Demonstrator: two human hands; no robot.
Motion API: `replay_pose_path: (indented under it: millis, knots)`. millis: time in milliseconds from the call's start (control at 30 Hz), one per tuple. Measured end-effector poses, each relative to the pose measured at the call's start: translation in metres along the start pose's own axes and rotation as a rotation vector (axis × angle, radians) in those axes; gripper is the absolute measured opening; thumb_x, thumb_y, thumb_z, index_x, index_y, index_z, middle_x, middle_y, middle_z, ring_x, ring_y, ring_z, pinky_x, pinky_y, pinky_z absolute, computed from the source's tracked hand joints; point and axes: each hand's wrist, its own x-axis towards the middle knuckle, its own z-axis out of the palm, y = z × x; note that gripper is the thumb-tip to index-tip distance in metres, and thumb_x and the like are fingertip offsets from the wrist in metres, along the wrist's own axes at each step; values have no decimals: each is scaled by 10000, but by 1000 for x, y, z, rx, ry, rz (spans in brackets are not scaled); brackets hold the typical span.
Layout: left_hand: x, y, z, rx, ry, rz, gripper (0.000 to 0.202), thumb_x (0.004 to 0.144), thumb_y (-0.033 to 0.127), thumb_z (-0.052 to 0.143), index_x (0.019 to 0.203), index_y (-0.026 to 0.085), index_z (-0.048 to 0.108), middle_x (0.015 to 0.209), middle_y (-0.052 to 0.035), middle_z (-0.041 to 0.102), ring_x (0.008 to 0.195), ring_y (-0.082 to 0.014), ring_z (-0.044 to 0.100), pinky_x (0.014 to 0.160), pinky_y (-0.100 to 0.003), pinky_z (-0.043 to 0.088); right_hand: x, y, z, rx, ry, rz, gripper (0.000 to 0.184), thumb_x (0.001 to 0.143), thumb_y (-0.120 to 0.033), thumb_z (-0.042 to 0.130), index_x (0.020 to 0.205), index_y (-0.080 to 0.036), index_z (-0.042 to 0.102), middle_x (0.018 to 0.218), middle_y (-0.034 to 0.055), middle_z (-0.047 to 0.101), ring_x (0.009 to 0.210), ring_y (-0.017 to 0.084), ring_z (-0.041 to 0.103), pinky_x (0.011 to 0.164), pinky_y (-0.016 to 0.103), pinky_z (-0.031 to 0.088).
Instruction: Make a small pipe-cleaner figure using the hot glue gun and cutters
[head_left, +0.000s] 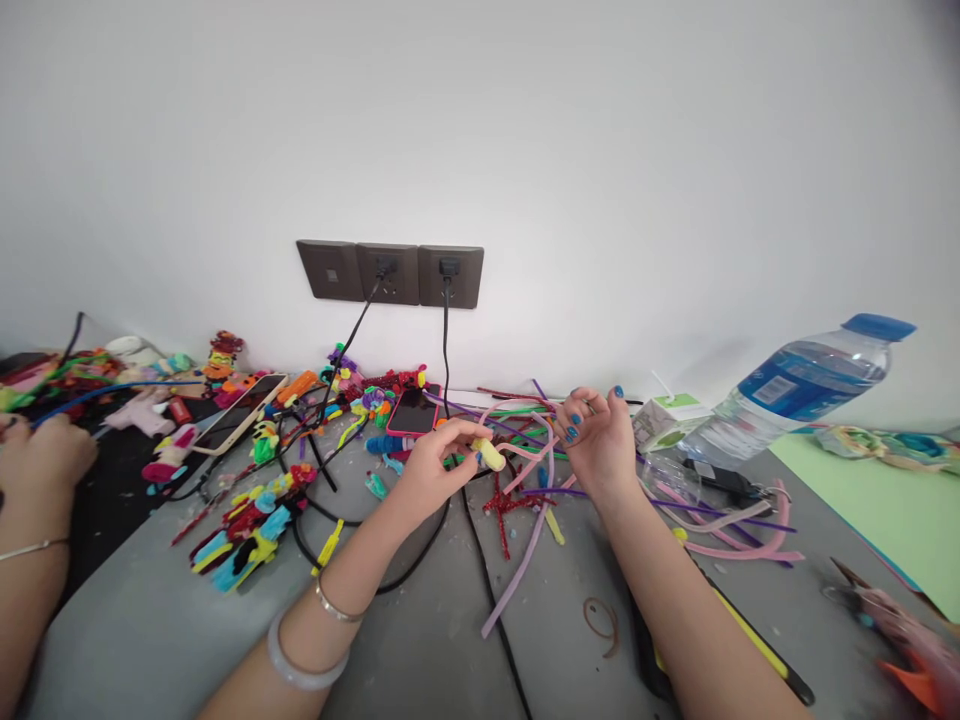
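My left hand pinches a small yellow fuzzy pipe-cleaner piece between thumb and fingertips. A pale pink stem runs from that piece to the right. Opposite it, my right hand is raised, palm towards me, fingers loosely curled and thumb apart; I see nothing gripped in it. Lilac pipe cleaners lie between and below the hands, beside a red glittery pipe-cleaner shape.
Pipe-cleaner figures and phones crowd the left. Black cables cross the grey table from wall sockets. A tilted water bottle, drink carton and green paper stand right. Another person's hand is far left.
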Motion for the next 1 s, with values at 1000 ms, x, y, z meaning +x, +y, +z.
replay_pose_path:
  millis: [1000]
  knots:
    - [-5,-1,-5,308,-293,-81,322,858,181,576,1174,229,541,951,-17,708,915,-164,669,869,-294,498,0,0,0,9,27,17,404,676,-584,762,704,-204,628,504,-66,394,438,83,333,415,227,295]
